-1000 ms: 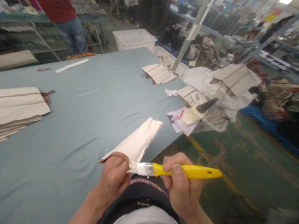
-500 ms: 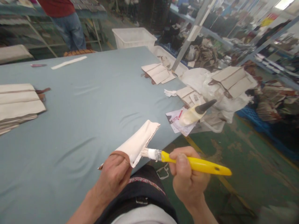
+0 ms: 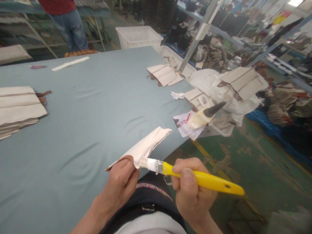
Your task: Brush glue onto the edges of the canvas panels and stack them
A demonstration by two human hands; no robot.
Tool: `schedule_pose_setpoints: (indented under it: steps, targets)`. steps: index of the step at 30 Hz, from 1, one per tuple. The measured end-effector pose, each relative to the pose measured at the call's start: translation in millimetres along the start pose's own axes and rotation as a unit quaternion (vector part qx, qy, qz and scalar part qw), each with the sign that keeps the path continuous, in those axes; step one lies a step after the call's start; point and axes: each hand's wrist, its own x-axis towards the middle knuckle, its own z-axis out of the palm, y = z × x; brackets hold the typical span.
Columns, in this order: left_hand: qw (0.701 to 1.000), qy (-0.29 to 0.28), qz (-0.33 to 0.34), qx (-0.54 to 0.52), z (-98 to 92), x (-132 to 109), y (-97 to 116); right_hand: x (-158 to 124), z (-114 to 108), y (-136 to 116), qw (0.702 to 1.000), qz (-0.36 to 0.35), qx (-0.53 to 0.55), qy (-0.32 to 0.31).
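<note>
My left hand (image 3: pixel 121 182) pinches the near corner of a folded cream canvas piece (image 3: pixel 146 145) with a brown edge, holding it over the front edge of the grey-blue table (image 3: pixel 97 107). My right hand (image 3: pixel 191 191) grips the yellow handle of a brush (image 3: pixel 202 179). The brush's white, glue-coated bristles touch the canvas edge right beside my left thumb.
A glue bottle with a dark nozzle (image 3: pixel 203 117) lies on papers at the table's right edge. Stacked canvas pieces (image 3: pixel 17 109) sit at the left, more pieces (image 3: pixel 164 74) at the far right. White bins (image 3: pixel 138 36) and a person in jeans (image 3: pixel 70 24) stand beyond the table.
The brush has moved back and forth along the canvas edge, out toward the tip and back to my left thumb. The canvas piece has tilted a little flatter.
</note>
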Motion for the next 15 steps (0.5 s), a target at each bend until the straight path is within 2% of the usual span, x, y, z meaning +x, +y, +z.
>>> schedule_pose_setpoints:
  steps: [4,6,10,15]
  targets:
    - [0.998,0.008,-0.044,-0.054,-3.5,6.0,8.4,3.7,2.3,-1.4,0.996,0.046,0.076,-0.02]
    - [0.989,-0.007,-0.119,-0.091,-7.9,10.8,13.1,9.7,2.3,-4.1,0.989,0.076,0.124,0.006]
    - [0.935,-0.025,-0.307,-0.177,-18.9,18.9,18.6,22.1,0.9,-4.6,0.981,0.08,0.173,0.043]
    - [0.874,-0.037,-0.403,-0.27,-24.6,19.7,20.7,27.8,14.6,-7.1,0.976,0.054,0.199,0.065]
